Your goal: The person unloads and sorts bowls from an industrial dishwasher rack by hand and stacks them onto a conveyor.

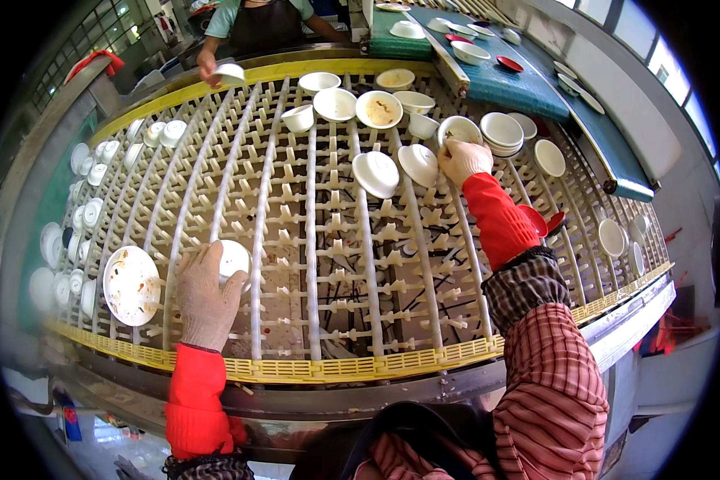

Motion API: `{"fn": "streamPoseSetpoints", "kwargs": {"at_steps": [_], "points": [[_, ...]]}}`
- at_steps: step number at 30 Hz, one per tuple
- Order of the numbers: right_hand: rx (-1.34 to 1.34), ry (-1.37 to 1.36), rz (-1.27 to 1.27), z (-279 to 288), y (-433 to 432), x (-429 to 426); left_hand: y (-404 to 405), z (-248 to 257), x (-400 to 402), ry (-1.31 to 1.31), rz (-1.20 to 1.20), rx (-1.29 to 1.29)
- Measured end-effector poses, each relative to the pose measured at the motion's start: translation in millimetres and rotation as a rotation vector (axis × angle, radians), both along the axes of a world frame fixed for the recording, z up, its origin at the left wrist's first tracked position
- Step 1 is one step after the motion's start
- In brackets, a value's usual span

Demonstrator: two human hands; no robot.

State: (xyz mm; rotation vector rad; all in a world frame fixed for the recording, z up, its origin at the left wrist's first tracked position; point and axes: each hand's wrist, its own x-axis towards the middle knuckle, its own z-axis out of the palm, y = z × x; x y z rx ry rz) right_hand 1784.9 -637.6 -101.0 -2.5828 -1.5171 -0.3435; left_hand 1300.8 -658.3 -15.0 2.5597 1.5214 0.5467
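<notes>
My left hand [208, 294], in a pale knit glove, is around a small white bowl [234, 261] turned base up on the pegged rack conveyor [282, 240]. Left of it leans a white plate [131, 287] with brown and orange food scraps. Farther out, my gloved right hand [465, 161] has its fingers curled over the near rim of a white bowl [458, 128] with residue inside. Just left of that hand, two white bowls [376, 174] [419, 165] rest tilted with their bases showing. A stack of white bowls [501, 133] stands to its right.
Soiled bowls [379, 110] sit along the conveyor's far side. Several overturned bowls [92, 213] stand at the left, near a green curtain. Red dishes [534, 221] lie by my right sleeve. A teal belt [504, 90] carries more dishes. Opposite, a person's hand [209, 67] holds a bowl.
</notes>
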Motion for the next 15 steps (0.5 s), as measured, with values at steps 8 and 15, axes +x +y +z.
{"fn": "streamPoseSetpoints", "kwargs": {"at_steps": [8, 15], "points": [[0.053, 0.056, -0.048, -3, 3, 19, 2, -9, 12, -0.083, -0.071, 0.107], [0.592, 1.007, 0.139, 40, 4, -51, 2, -16, 22, -0.05, -0.049, 0.118]]}}
